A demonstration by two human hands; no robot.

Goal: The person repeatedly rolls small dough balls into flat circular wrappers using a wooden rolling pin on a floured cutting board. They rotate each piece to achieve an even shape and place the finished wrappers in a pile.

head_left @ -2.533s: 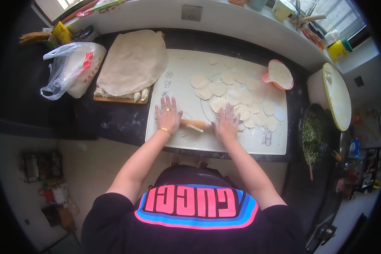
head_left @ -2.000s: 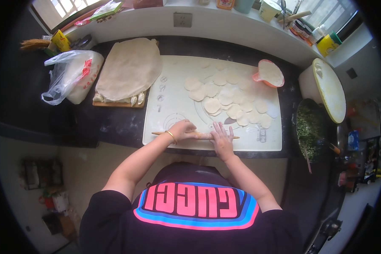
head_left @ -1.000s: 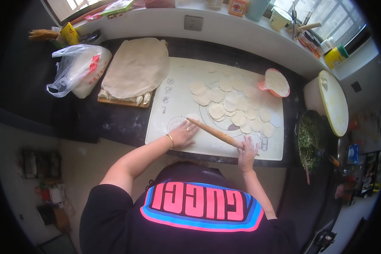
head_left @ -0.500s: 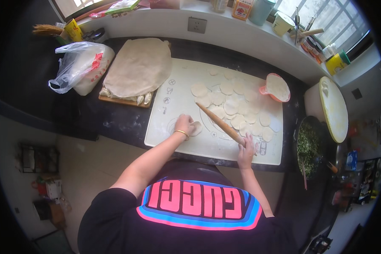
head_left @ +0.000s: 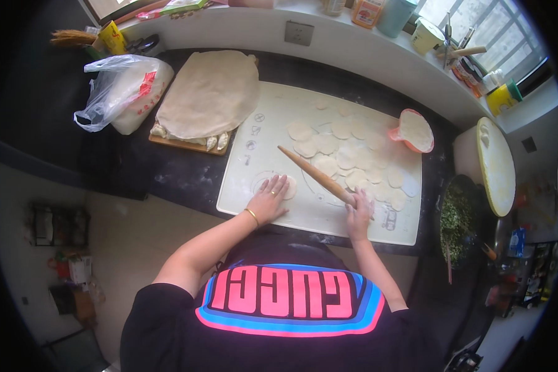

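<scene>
My left hand (head_left: 268, 199) lies flat with its fingers stretched out, partly over a round dough wrapper (head_left: 289, 188) on the pale pastry mat (head_left: 241, 180). A tapered wooden rolling pin (head_left: 317, 174) is gripped at its near end by my right hand (head_left: 359, 214); its other end points up and to the left over the mat. Beyond the pin, several thin dough wrappers (head_left: 348, 154) lie spread and overlapping. A red-rimmed bowl of flour (head_left: 414, 132) sits at the mat's far right corner.
To the left, a large dough-coloured sheet (head_left: 212, 93) covers dumplings (head_left: 217, 142) on a wooden board (head_left: 186, 145), beside a plastic bag (head_left: 125, 92). A pan of chopped green filling (head_left: 456, 220) and a big pale tub (head_left: 495, 166) stand at right. Jars line the sill.
My left hand has opened from pinching the wrapper's edge and now lies flat beside and over it. The rolling pin stays in my right hand, shifted slightly. The whole view has moved a little.
</scene>
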